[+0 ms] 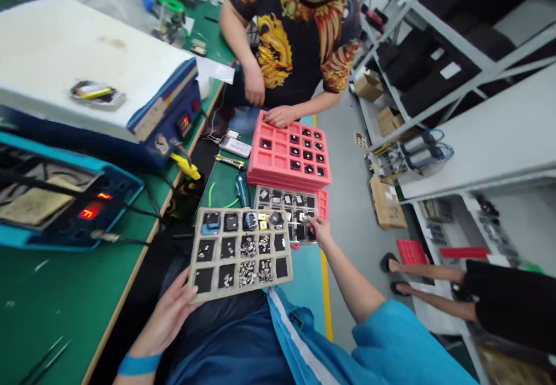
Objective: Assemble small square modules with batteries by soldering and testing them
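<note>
My left hand (171, 310) grips the near left corner of a beige compartment tray (240, 252), fingers curled under its edge and thumb on its rim, holding it above my lap just off the green workbench (52, 310). Its cells hold small dark modules and heaps of tiny metal parts. My right hand (320, 230) reaches forward to the grey parts tray (286, 211) just beyond, fingertips pinched down into one of its far right cells; whether they hold a part I cannot tell. That grey tray lies on a stack of pink compartment trays (289, 159), some cells loaded with small black parts. Across from me, a co-worker in a black and gold shirt rests a hand (280, 116) on the far edge of the pink stack. To my left stand a blue heating station (93, 78) with a white top and a teal unit (65, 200) showing red digits.
</note>
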A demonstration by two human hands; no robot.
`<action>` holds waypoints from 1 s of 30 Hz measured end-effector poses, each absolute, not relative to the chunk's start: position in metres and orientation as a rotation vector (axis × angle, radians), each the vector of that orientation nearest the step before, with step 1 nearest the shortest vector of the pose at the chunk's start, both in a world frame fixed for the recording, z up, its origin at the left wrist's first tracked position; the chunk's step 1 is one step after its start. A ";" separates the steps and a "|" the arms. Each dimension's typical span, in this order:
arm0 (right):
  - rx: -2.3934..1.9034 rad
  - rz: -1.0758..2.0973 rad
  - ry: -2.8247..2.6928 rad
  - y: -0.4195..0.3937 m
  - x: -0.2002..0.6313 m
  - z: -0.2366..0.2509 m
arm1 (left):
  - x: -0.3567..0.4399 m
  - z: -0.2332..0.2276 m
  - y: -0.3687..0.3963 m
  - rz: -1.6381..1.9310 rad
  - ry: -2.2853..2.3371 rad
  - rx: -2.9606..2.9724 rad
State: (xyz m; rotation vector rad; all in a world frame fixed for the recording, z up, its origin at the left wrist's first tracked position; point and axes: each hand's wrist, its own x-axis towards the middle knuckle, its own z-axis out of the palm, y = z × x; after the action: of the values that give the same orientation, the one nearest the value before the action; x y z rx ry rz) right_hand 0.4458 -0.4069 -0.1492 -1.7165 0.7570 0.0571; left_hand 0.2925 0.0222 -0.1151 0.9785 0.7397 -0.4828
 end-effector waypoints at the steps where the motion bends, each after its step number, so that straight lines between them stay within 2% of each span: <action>1: -1.727 0.081 0.740 -0.405 0.450 -0.148 | 0.290 -0.115 0.025 -0.467 0.761 0.975; 7: -1.841 0.392 0.610 -0.407 0.456 -0.140 | 0.286 -0.116 0.026 -0.381 0.776 0.951; 13: -1.996 0.651 0.454 -0.393 0.449 -0.152 | 0.284 -0.122 0.028 -0.380 0.766 0.961; 22: -2.103 0.446 0.415 -0.376 0.447 -0.160 | 0.300 -0.119 0.017 -0.409 0.726 0.912; 27: -2.067 0.304 0.475 -0.390 0.443 -0.167 | 0.343 -0.115 -0.036 -0.507 0.480 0.931; 30: -2.083 0.184 0.545 -0.411 0.446 -0.163 | 0.370 -0.119 -0.075 -0.572 0.366 1.140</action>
State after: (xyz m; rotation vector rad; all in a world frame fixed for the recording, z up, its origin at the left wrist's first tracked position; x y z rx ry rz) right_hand 0.4459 -0.4111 -0.1631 -2.0832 0.5448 0.1836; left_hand 0.3696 -0.0747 -0.1190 1.1397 0.3662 -0.5720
